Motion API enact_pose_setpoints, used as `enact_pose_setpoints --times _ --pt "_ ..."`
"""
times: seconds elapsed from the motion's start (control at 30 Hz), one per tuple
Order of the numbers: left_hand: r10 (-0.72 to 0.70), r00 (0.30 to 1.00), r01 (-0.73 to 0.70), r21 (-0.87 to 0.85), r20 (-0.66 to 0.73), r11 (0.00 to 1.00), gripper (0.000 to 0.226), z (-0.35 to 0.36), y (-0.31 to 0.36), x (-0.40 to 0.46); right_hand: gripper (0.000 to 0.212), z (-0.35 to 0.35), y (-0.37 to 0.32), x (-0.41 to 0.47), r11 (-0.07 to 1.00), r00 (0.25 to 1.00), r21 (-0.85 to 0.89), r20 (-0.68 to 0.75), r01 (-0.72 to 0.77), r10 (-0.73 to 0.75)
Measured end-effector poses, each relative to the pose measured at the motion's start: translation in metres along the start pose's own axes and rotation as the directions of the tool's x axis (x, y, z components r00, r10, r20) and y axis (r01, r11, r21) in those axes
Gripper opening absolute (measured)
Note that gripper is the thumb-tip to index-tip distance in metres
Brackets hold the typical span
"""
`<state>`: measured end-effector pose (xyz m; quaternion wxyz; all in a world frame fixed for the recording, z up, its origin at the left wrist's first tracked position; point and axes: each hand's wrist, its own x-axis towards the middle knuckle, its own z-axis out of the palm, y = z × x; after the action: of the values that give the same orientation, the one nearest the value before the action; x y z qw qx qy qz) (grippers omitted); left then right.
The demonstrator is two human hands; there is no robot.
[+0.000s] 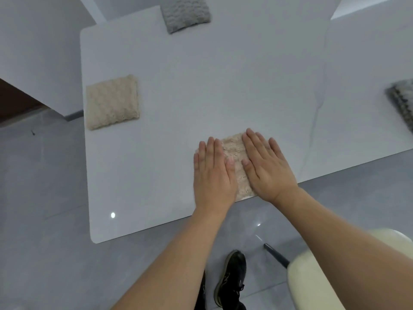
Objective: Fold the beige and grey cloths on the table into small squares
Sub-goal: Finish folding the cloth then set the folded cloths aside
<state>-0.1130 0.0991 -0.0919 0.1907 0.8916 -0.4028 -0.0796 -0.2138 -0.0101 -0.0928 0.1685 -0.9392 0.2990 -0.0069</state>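
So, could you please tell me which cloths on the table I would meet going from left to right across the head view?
Folded beige cloth → folded grey cloth at the far edge → beige cloth pressed flat under the left hand and right hand → dark grey cloth at the right edge.

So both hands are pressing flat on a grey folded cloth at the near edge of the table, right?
Not quite: the head view shows the cloth under the hands is beige, not grey. The left hand and right hand do press flat on it at the near edge of the table.
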Motion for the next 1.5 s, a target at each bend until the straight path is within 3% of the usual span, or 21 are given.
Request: enact_pose_setpoints --times 0.93,1.13,1.23,1.4,1.5 --pt "-0.011 0.999 0.008 0.111 0.035 0.994 0.063 0.001 -0.003 -0.001 0.061 0.002 0.0 0.0 1.0 1.0 -0.026 -0.011 -0.014 0.014" --pt "-0.055 0.991 0.029 0.206 0.122 0.978 0.058 -0.021 -0.044 -0.008 0.067 -0.008 0.02 -0.024 0.979 0.983 -0.097 0.0 -0.181 0.182" --pt "-0.101 0.992 0.08 0.233 0.078 0.969 0.059 -0.04 -0.052 -0.003 0.071 -0.016 0.024 -0.042 0.967 0.968 -0.045 0.024 -0.249 0.251" --pt "0.12 0.985 -0.138 0.149 0.127 0.979 0.063 -0.052 -0.011 0.013 0.068 -0.043 0.029 -0.056 0.94 0.943 0.142 -0.078 -0.31 0.323" --pt "0.184 0.968 -0.198 0.072 0.169 0.978 0.062 -0.046 0.023 0.02 0.062 -0.057 0.044 -0.064 0.914 0.916 0.218 -0.137 -0.344 0.377"
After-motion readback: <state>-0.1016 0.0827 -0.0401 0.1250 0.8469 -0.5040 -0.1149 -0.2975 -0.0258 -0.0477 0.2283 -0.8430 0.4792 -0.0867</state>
